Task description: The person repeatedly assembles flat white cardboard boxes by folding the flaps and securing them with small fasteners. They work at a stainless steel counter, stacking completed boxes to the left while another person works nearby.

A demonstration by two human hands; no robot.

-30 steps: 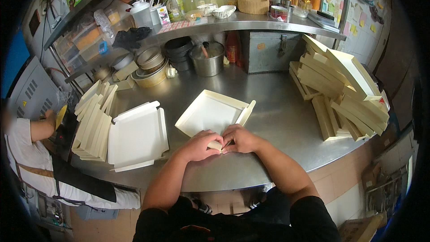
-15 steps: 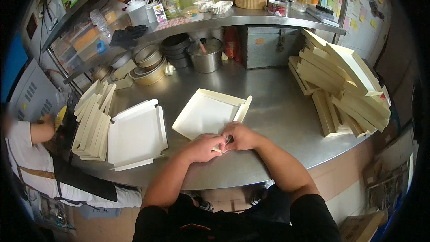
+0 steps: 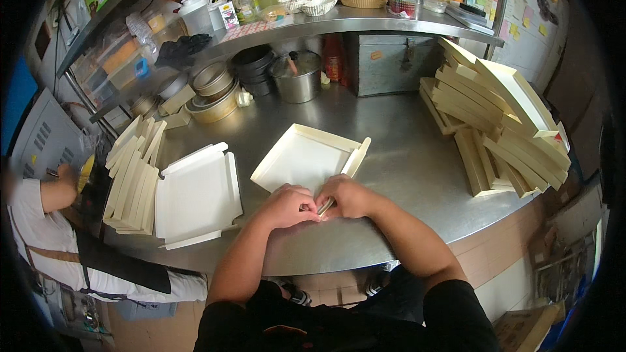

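Note:
A cream cardboard box tray (image 3: 297, 160) with a white inside lies before me on the steel table. Its far and left walls stand up, and its right side flap leans outward. At the near right corner my left hand (image 3: 290, 206) pinches the edge of the cardboard. My right hand (image 3: 349, 197) grips the same corner from the right, its fingers bent round the flap. Both hands nearly touch, and they hide most of that corner. To the left lies a partly unfolded white box blank (image 3: 199, 197), beside a stack of flat cream box blanks (image 3: 137, 186).
Many folded cream box trays (image 3: 499, 120) are piled at the right. Along the back stand a grey metal chest (image 3: 391, 65), a steel pot (image 3: 297, 78) and round pans (image 3: 215, 94), under a loaded shelf (image 3: 365, 23). At far left another person's arm (image 3: 59, 192) shows.
My left hand has shifted slightly up and its fingers have turned at the corner of the box tray. My right hand stays at the same corner with small finger movement.

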